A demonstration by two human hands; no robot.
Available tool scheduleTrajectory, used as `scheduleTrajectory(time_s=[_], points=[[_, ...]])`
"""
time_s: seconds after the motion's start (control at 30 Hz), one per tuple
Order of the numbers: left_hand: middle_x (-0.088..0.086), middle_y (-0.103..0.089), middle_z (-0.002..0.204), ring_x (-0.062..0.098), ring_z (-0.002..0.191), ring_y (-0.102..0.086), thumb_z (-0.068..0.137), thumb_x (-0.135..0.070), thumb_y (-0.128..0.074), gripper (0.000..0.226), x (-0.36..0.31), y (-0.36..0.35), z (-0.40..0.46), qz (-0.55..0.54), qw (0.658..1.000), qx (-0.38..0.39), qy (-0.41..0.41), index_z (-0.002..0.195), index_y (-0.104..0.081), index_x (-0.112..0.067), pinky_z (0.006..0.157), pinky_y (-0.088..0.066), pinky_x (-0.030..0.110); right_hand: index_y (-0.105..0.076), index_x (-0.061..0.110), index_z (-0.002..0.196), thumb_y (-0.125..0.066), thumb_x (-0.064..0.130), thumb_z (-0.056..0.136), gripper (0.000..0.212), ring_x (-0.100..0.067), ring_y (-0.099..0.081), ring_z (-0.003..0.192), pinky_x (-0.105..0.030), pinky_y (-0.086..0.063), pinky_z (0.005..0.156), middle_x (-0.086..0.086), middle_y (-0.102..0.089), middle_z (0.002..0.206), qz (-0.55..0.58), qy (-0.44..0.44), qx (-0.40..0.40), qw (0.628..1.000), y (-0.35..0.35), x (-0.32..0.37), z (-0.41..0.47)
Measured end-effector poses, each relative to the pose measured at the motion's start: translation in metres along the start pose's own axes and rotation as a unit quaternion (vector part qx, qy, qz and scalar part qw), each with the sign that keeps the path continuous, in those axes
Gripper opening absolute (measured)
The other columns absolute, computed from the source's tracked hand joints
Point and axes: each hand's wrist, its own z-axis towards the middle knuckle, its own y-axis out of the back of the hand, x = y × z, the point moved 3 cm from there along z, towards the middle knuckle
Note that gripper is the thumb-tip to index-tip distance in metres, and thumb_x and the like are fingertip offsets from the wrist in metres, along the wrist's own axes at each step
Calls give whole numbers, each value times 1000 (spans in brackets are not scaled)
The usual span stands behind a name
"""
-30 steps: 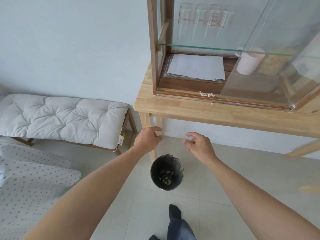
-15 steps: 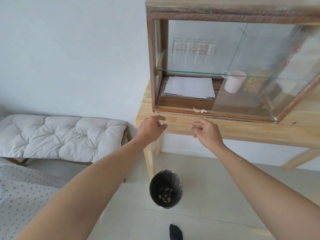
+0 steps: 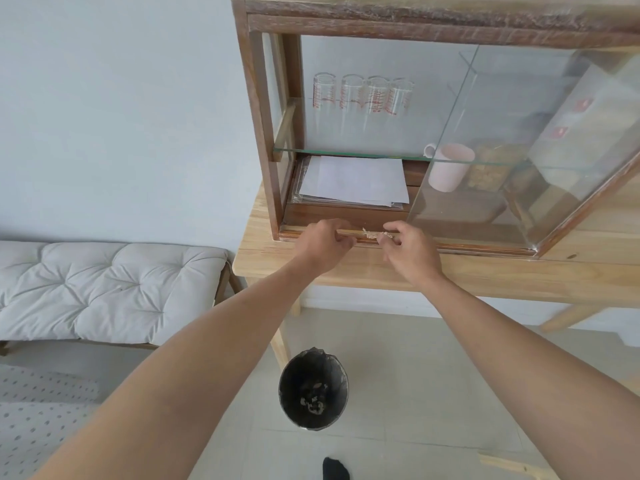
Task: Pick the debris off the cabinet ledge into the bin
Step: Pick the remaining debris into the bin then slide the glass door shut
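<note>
The right hand point(image 3: 407, 249) is held at the front ledge point(image 3: 450, 247) of the glass-fronted cabinet point(image 3: 263, 133), thumb and forefinger brought together in a pinch at the small pale clump of debris point(image 3: 372, 233); whether the crumbs are actually gripped cannot be told. The left hand point(image 3: 325, 242) is curled loosely beside it, fingers folded in on the same ledge just left of the clump, and nothing can be seen held in it. This placement is judged to let one hand pick while the other hems the scraps in so they are not scattered along the rail. Both forearms are stretched forward and upward from the body, wrists level with the ledge, palms turned down. The debris lies on the ledge between the two hands, touching the right fingertips. The cabinet is carried on a light wooden surface point(image 3: 346, 268). The bin point(image 3: 313, 393), lined in black with pale scraps already at the bottom, stands on the floor below, well apart from the ledge, presumably so that pickings can be dropped straight down.
</note>
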Motion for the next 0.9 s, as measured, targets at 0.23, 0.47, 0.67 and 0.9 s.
scheduleTrajectory(time_s=[0.23,0.47,0.67,0.9], points=[[-3,-80,105,24,111,-70,95,-50,-70,38,-20,-32,29,24,1000,16,13,129,-73,-33,88,-58,42,-72,28,140,-62,43,105,39,-28,-77,101,-43,-61,90,2,-82,85,-55,11,5,998,-1,-12,15],[-10,-80,93,17,98,-73,93,-51,-74,19,-18,-43,30,5,1000,-13,14,107,-82,-40,74,-58,34,-80,31,123,-62,47,106,30,-27,-77,91,-42,-61,82,1,-82,81,-56,19,-12,998,0,-20,14],[-15,-66,69,18,87,-71,96,-40,-72,12,-16,-31,21,7,999,-34,3,98,-83,-37,61,-46,30,-81,29,115,-63,44,106,25,-26,-74,82,-40,-60,77,1,-79,77,-22,7,-32,999,0,-19,0],[-15,-66,76,19,87,-71,97,-36,-72,10,-10,-18,7,34,999,-5,13,98,-82,-38,65,-51,30,-81,29,117,-63,46,106,27,-24,-76,84,-41,-59,79,7,-77,81,30,-6,-16,999,-2,-18,-35]])
